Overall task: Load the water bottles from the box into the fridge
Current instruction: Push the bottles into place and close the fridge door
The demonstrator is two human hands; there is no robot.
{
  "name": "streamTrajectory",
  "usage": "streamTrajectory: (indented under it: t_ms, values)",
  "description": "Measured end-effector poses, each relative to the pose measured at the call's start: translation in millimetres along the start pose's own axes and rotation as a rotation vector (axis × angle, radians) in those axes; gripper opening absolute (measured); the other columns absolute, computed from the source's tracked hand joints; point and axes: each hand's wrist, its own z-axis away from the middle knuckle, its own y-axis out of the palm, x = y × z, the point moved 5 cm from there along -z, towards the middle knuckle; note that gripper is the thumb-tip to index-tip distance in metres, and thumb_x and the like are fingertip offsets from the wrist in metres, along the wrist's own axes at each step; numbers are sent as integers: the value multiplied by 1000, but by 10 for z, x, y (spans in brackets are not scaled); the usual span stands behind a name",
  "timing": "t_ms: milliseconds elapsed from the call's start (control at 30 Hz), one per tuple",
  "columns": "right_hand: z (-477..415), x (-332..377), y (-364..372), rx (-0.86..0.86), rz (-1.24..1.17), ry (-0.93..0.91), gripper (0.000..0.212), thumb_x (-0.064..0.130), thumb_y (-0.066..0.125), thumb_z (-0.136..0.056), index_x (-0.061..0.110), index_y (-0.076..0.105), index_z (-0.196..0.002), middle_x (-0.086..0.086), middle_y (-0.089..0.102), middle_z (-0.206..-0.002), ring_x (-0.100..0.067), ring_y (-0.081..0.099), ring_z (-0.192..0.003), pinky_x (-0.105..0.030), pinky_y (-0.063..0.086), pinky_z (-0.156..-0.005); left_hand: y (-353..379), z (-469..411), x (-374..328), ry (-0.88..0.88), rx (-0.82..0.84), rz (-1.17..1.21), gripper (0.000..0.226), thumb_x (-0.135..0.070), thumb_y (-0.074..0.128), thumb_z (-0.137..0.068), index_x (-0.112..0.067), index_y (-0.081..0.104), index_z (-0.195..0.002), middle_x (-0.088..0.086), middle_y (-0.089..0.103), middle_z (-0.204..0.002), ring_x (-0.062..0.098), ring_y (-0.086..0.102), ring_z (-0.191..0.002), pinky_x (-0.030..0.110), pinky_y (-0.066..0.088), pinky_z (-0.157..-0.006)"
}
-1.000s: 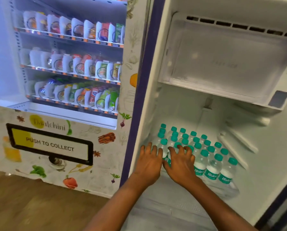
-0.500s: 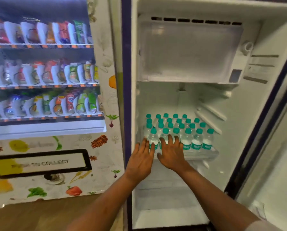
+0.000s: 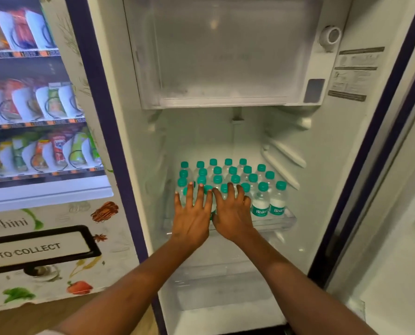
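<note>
Several small clear water bottles [image 3: 260,201] with teal caps and teal labels stand in rows on a clear shelf [image 3: 283,222] inside the open white fridge [image 3: 322,165]. My left hand [image 3: 193,213] lies flat with straight, spread fingers against the front-left bottles. Beside it, my right hand [image 3: 230,213] presses the front-middle bottles, its fingers straight and touching the caps. Neither hand curls round a bottle. The box is out of view.
A freezer compartment [image 3: 225,56] fills the fridge top. Below the bottle shelf is a clear crisper drawer [image 3: 225,288]. A snack vending machine [image 3: 44,141] stands to the left, with a "push to collect" flap. The fridge door edge [image 3: 394,165] runs along the right.
The camera has swung and come closer to the fridge. Both hands stay flat against the front bottles, and the left hand has moved up closer to the right one.
</note>
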Motion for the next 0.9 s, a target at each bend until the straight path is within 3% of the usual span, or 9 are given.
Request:
streamTrajectory:
  t_ms: [133,233,300,433,500,567,700,900]
  values:
    - [-53,-133,-51,-74,-25,-36,71,45,79,-62,27,56,-127,-16,54,-130,-43,48,-120,-52,46,-88,-19,-121,-115,-55,-58,81,80,-35,54,-93,-18,5,-153,13,2,-160,40,-7,-145,64,1,-113]
    - [-49,-251,-179,-96,-54,-12,69,46,77,-65,28,55,-128,-16,52,-132,-44,46,-123,-52,45,-90,-54,-130,-250,-80,-89,152,86,-31,80,-71,-14,39,-145,17,38,-149,44,30,-138,67,21,-106]
    - [81,-257,-319,-64,-54,-12,72,45,77,-64,26,54,-130,-16,51,-134,-44,45,-125,-53,45,-91,-188,-43,-282,-79,-117,172,85,-29,84,-65,-13,46,-140,18,47,-143,44,40,-133,67,25,-103]
    - [337,-277,-989,65,-83,-19,71,46,66,-73,25,45,-138,-17,38,-146,-44,30,-135,-54,35,-101,-849,217,-370,-65,-53,175,83,-31,78,-74,-17,36,-145,17,42,-146,44,35,-135,67,27,-104]
    - [526,-318,-1412,169,-92,-1,69,45,59,-78,29,37,-142,-16,26,-152,-43,19,-140,-56,26,-106,-1328,428,-431,-43,52,156,86,-25,68,-83,-22,16,-151,18,25,-155,43,19,-142,67,16,-108]
    - [767,-381,-1933,162,-56,-8,71,45,60,-75,30,38,-141,-18,29,-150,-45,24,-137,-57,30,-103,-1851,666,-485,-26,87,158,87,-18,61,-89,-27,2,-152,16,12,-159,42,7,-145,66,8,-110]
    - [1251,-518,-2895,170,-36,-15,73,49,61,-73,31,37,-139,-20,33,-146,-46,29,-132,-57,36,-99,-2829,1171,-688,-6,145,174,88,-15,60,-89,-30,-1,-151,16,8,-159,43,2,-145,69,8,-110]
    - [1552,-831,-3885,206,-26,30,74,49,58,-80,32,27,-145,-19,22,-152,-44,18,-138,-56,27,-105,-3748,1434,-1105,35,177,183,91,-23,63,-88,-26,-4,-151,15,11,-159,42,4,-145,70,12,-109]
